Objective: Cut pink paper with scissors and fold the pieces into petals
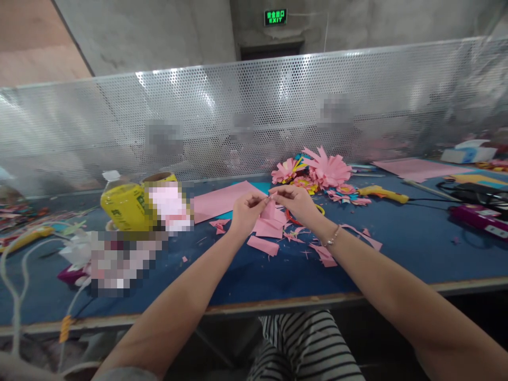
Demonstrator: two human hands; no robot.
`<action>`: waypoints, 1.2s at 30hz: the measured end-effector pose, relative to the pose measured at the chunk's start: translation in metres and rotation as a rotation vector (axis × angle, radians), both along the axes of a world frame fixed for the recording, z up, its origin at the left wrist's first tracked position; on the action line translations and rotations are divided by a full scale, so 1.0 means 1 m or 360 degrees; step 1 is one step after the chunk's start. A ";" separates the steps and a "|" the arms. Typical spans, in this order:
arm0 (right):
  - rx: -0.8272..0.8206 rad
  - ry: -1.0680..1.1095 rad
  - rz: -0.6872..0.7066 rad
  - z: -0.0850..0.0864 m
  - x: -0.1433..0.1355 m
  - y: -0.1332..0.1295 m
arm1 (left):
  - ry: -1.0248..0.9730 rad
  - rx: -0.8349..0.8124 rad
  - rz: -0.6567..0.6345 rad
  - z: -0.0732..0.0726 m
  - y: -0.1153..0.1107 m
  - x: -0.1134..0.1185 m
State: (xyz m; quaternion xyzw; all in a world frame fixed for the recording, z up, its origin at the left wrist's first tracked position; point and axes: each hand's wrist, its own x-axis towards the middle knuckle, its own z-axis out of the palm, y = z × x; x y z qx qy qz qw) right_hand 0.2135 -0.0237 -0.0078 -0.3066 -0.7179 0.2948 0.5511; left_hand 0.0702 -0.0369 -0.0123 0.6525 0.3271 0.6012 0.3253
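Observation:
Both my hands meet above the middle of the blue table. My left hand [248, 211] pinches a small piece of pink paper [270, 210] from the left. From the right, the fingertips of my right hand [296, 202] are closed on the same piece. Cut pink paper pieces [263, 246] and scraps lie below and around my hands. Behind my left hand is a large pink sheet [222, 200], partly over a blue one. Pink paper flowers [327, 168] with yellow and blue parts are piled behind my right hand.
A yellow-labelled bottle [129, 206] and a tape roll [162, 178] stand at left. To the right lie a yellow glue gun [383, 194] with a cable and a purple power strip [480, 221]. A perforated metal screen [214, 121] runs along the table's back.

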 end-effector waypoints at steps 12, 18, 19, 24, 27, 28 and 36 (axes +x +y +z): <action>0.0001 -0.0059 -0.0116 0.001 -0.001 -0.001 | 0.0020 -0.0045 -0.0035 0.000 0.001 -0.001; -0.0047 0.0072 -0.0118 0.001 -0.004 -0.003 | -0.0093 -0.0118 -0.0037 -0.002 0.003 -0.001; -0.0052 0.0108 -0.0097 0.001 -0.004 -0.003 | -0.0123 -0.0124 -0.0044 -0.003 0.004 -0.001; -0.0083 0.0200 0.0001 -0.002 -0.004 -0.001 | -0.0139 -0.0118 -0.0074 -0.006 0.007 -0.002; -0.0085 0.0214 0.0001 -0.003 -0.003 0.001 | -0.0046 -0.0115 -0.0066 -0.006 0.006 -0.002; -0.0081 0.0205 -0.0006 -0.004 -0.003 0.001 | -0.0009 -0.0107 -0.0065 -0.005 0.006 -0.002; 0.0292 -0.0134 -0.0374 0.000 -0.002 -0.005 | 0.0184 0.0067 0.0292 -0.005 0.008 -0.004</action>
